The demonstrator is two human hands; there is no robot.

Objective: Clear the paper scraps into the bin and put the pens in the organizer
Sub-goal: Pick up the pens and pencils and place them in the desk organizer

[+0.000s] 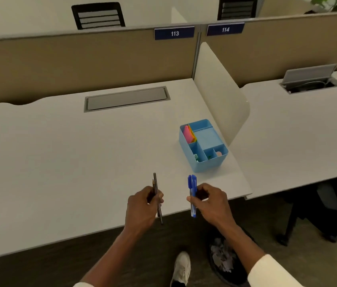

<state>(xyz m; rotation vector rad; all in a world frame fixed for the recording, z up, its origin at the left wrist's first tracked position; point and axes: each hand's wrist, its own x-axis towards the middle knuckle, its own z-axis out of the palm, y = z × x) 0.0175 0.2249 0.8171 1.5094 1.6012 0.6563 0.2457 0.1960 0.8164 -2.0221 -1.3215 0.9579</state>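
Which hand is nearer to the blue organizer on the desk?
The right hand, holding blue pens, is just below the blue organizer in the picture. The left hand, holding dark pencils, is further to the left.

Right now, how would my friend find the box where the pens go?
Find the white desk under sign 113. By its right-hand divider sits the organizer, a light blue box split into compartments, the only one holding pink and orange paper.
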